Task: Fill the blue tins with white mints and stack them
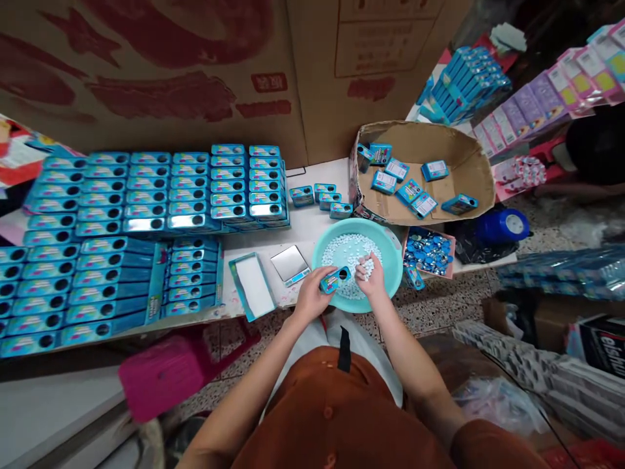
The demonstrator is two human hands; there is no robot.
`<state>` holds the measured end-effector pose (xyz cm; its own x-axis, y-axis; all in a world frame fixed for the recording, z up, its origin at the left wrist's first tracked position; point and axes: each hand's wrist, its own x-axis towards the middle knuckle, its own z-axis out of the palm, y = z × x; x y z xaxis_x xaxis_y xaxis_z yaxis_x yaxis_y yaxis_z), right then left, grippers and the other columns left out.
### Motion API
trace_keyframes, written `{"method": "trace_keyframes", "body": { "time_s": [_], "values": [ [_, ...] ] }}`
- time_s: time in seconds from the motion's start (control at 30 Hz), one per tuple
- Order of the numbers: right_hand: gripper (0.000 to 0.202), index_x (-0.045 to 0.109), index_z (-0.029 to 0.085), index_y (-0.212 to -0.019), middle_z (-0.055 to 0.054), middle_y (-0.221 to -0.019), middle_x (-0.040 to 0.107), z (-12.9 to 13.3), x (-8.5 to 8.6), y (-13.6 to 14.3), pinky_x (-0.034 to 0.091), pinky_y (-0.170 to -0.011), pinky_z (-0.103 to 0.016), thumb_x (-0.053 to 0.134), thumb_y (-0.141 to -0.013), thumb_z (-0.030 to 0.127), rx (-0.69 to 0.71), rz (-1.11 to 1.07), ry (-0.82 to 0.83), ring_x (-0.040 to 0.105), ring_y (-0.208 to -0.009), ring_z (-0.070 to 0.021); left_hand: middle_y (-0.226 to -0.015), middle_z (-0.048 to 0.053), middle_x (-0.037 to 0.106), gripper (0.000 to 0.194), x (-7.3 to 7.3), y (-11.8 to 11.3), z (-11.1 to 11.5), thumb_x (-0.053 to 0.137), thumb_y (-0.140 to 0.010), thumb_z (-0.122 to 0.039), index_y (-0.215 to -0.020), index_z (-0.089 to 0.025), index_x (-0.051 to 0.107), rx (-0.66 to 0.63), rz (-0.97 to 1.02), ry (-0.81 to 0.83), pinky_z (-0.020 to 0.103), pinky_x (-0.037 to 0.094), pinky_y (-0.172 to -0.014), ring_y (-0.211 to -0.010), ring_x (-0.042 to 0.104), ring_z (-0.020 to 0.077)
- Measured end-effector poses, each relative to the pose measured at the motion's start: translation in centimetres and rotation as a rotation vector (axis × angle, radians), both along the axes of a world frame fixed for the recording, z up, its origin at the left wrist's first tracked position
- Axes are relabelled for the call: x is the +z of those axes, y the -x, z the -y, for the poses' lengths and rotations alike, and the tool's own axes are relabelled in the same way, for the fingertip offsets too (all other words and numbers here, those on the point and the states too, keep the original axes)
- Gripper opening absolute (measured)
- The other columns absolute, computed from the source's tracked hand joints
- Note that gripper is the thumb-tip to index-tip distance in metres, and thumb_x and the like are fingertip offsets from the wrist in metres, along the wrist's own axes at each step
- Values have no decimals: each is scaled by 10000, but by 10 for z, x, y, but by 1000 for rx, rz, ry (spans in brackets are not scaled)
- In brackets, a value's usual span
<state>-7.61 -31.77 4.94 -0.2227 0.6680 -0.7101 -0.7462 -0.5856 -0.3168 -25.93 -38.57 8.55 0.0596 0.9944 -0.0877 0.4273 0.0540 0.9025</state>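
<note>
My left hand [312, 294] is closed around a small blue box [335, 280] with a dark round hole in its top, over the left rim of a turquoise basin [396, 264]. Inside the basin lie many small white pellets [342, 247]. Over the basin's right part, my right hand [372, 277] has its fingers curled around some of the white pellets. The box and my right hand are a short gap apart. Left of the basin sits a small scale [290, 264] with a shiny plate, beside a shallow blue tray [252, 286] with a white inside.
Many blue boxes [146, 195] stand stacked on the left. A cut cardboard box [439, 140] with several blue boxes is behind the basin. A pink tray [452, 251] of blue pieces lies to its right. A pink stool [163, 374] stands below.
</note>
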Motion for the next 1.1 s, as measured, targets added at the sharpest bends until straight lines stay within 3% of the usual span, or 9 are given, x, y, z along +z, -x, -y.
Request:
{"method": "trace_keyframes", "body": {
  "time_s": [0.13, 0.3, 0.5, 0.63, 0.97, 1.1],
  "values": [
    [186, 494, 229, -723, 45, -623, 525, -1, 36, 3, 289, -373, -189, 492, -872, 341, -170, 19, -104, 415, -454, -78, -1204, 42, 623, 512, 0, -15, 0, 571, -704, -65, -1182, -248, 581, -61, -53, -8, 366, 443, -989, -1142, 565, 221],
    [274, 493, 216, -661, 32, -615, 524, 10, 57, 14, 400, -500, -236, 514, -847, 417, -226, 273, -260, 490, -509, -95, -1173, 37, 634, 548, 0, -31, -1, 563, -660, -33, -1166, -241, 589, -115, -40, -1, 360, 451, -972, -1113, 575, 218],
    [344, 512, 209, -617, 16, -606, 523, 14, 60, 20, 420, -569, -260, 492, -845, 467, -137, 460, -431, 504, -542, -109, -1145, 52, 647, 459, 1, -39, -1, 605, -692, -98, -1134, -225, 603, -22, -28, 76, 370, 475, -936, -1078, 598, 227],
    [330, 520, 210, -623, 17, -612, 529, 14, 57, 20, 421, -582, -268, 514, -830, 467, -103, 522, -452, 497, -542, -112, -1193, 44, 630, 567, 7, -39, -2, 563, -646, -17, -1163, -247, 601, -95, -130, 2, 401, 435, -987, -1147, 556, 248],
    [389, 538, 209, -568, -1, -587, 553, 16, 59, 20, 447, -667, -300, 474, -860, 459, -130, 611, -548, 546, -617, -139, -1125, 50, 656, 457, 7, -42, -8, 625, -688, -106, -1128, -228, 614, -37, -10, 92, 366, 486, -925, -1055, 612, 229],
    [398, 570, 205, -591, -5, -607, 576, 18, 61, 18, 452, -669, -302, 461, -865, 472, -139, 617, -547, 559, -626, -140, -1182, 42, 635, 551, 10, -43, -8, 584, -654, -36, -1164, -244, 602, -86, -51, 15, 377, 449, -987, -1131, 574, 232]
  ]
}}
